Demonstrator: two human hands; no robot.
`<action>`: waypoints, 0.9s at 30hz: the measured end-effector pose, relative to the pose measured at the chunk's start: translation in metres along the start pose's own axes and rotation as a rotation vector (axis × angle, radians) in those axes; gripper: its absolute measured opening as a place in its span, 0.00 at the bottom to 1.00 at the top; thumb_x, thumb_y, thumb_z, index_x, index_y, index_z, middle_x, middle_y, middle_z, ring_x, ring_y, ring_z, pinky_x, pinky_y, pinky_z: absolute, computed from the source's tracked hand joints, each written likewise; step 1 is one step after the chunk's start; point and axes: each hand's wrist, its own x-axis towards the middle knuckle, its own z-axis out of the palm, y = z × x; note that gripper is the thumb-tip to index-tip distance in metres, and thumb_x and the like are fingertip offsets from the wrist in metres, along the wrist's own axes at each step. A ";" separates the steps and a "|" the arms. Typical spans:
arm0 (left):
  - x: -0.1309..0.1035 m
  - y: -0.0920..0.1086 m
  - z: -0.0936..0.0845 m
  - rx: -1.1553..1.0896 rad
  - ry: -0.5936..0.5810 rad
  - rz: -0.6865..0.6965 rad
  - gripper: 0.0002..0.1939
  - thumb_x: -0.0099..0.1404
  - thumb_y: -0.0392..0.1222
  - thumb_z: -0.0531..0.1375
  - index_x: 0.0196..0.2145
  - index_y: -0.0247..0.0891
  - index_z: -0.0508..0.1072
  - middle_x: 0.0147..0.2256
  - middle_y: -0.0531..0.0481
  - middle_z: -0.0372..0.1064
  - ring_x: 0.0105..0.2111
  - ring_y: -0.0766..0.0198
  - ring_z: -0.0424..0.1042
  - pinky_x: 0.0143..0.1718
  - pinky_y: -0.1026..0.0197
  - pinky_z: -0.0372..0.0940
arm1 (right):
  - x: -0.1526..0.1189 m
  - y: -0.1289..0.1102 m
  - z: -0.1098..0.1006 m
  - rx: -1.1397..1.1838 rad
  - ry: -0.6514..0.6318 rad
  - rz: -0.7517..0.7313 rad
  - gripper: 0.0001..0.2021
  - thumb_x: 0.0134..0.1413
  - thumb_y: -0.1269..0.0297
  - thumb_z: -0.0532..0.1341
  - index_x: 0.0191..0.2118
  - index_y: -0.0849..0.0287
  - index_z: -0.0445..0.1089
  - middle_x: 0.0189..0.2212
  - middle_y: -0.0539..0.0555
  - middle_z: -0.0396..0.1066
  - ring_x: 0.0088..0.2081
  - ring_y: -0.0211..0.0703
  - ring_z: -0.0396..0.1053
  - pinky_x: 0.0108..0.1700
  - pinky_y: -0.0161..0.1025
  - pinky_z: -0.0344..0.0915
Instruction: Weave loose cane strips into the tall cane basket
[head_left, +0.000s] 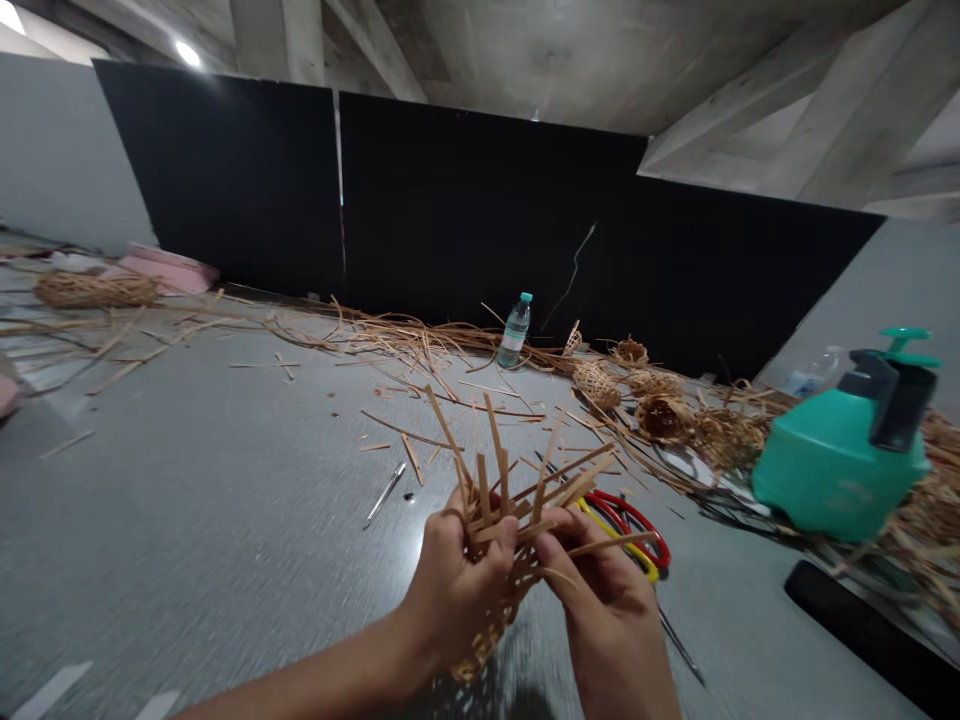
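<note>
Between my hands is a partly woven bamboo basket (487,640), its loose strips fanning upward and to the right. My left hand (457,580) grips the basket's left side, the thumb pressed on the strips. On the right side, my right hand (600,590) pinches a strip between thumb and fingers near the weave. The basket's lower body is partly hidden behind my left hand. Just beyond my right hand lie scissors (637,525) with red and yellow handles, partly covered by the hand. A thin metal pointed tool (385,495) rests on the grey table left of the basket.
A water bottle (514,332) stands before the black partition (487,210), amid scattered strips. Several small woven baskets (596,384) lie at the back right. A green spray bottle (840,460) and a black object (862,620) are on the right. A longer woven piece (97,290) lies far left.
</note>
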 end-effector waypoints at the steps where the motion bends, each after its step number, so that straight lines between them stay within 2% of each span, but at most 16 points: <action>1: 0.000 0.000 0.000 -0.033 -0.039 -0.001 0.15 0.58 0.50 0.56 0.34 0.34 0.65 0.31 0.46 0.72 0.31 0.59 0.71 0.32 0.62 0.64 | 0.002 -0.004 0.000 -0.019 -0.003 0.015 0.06 0.41 0.61 0.65 0.28 0.56 0.73 0.25 0.52 0.73 0.29 0.42 0.71 0.32 0.36 0.69; 4: 0.001 -0.002 -0.001 -0.119 -0.136 -0.020 0.17 0.59 0.50 0.55 0.40 0.35 0.62 0.35 0.44 0.71 0.36 0.59 0.70 0.36 0.61 0.63 | 0.010 -0.017 -0.001 -0.111 -0.065 0.111 0.05 0.37 0.63 0.66 0.23 0.58 0.73 0.20 0.49 0.71 0.24 0.39 0.68 0.27 0.33 0.66; 6: 0.002 -0.003 -0.001 -0.125 -0.135 -0.033 0.17 0.60 0.49 0.55 0.41 0.35 0.60 0.37 0.44 0.70 0.38 0.59 0.69 0.38 0.60 0.62 | 0.014 -0.021 -0.001 -0.174 -0.071 0.145 0.05 0.37 0.63 0.67 0.21 0.59 0.72 0.14 0.47 0.67 0.18 0.35 0.63 0.20 0.30 0.61; 8: 0.002 -0.003 -0.002 -0.091 -0.097 -0.033 0.15 0.61 0.49 0.54 0.40 0.35 0.60 0.36 0.46 0.69 0.38 0.60 0.68 0.39 0.60 0.61 | 0.015 -0.021 -0.001 -0.208 -0.033 0.112 0.06 0.36 0.64 0.66 0.21 0.60 0.72 0.14 0.46 0.65 0.16 0.32 0.58 0.16 0.28 0.55; 11: 0.003 -0.001 -0.002 -0.050 -0.063 -0.049 0.14 0.62 0.50 0.53 0.38 0.36 0.60 0.35 0.48 0.68 0.37 0.61 0.67 0.40 0.60 0.60 | 0.015 -0.017 -0.001 -0.187 -0.031 0.033 0.05 0.37 0.64 0.66 0.25 0.59 0.74 0.20 0.50 0.70 0.17 0.32 0.59 0.17 0.29 0.57; 16: 0.004 0.001 -0.004 -0.055 -0.114 -0.075 0.16 0.61 0.52 0.53 0.38 0.36 0.59 0.35 0.47 0.66 0.38 0.59 0.67 0.40 0.59 0.60 | 0.021 -0.021 -0.010 -0.185 -0.219 0.081 0.05 0.38 0.65 0.66 0.27 0.58 0.75 0.20 0.49 0.69 0.18 0.32 0.60 0.19 0.29 0.58; 20: 0.004 -0.001 -0.004 -0.067 -0.134 -0.045 0.16 0.61 0.51 0.53 0.38 0.35 0.60 0.37 0.45 0.66 0.40 0.58 0.66 0.42 0.57 0.59 | 0.023 -0.025 -0.010 -0.299 -0.201 0.050 0.05 0.40 0.66 0.65 0.28 0.57 0.74 0.22 0.50 0.71 0.24 0.37 0.66 0.25 0.32 0.63; 23: 0.003 -0.001 -0.003 -0.059 -0.127 -0.038 0.16 0.60 0.51 0.53 0.38 0.35 0.60 0.37 0.45 0.66 0.40 0.58 0.66 0.42 0.58 0.58 | 0.022 -0.021 -0.005 -0.335 -0.194 -0.029 0.03 0.41 0.66 0.64 0.22 0.58 0.72 0.22 0.51 0.70 0.27 0.41 0.68 0.29 0.34 0.65; 27: 0.005 0.003 -0.004 -0.083 -0.107 -0.100 0.17 0.59 0.52 0.54 0.38 0.36 0.60 0.35 0.48 0.67 0.38 0.59 0.67 0.40 0.60 0.60 | 0.022 -0.015 -0.002 -0.301 -0.157 -0.041 0.05 0.39 0.66 0.64 0.20 0.60 0.69 0.15 0.46 0.64 0.17 0.33 0.61 0.19 0.30 0.59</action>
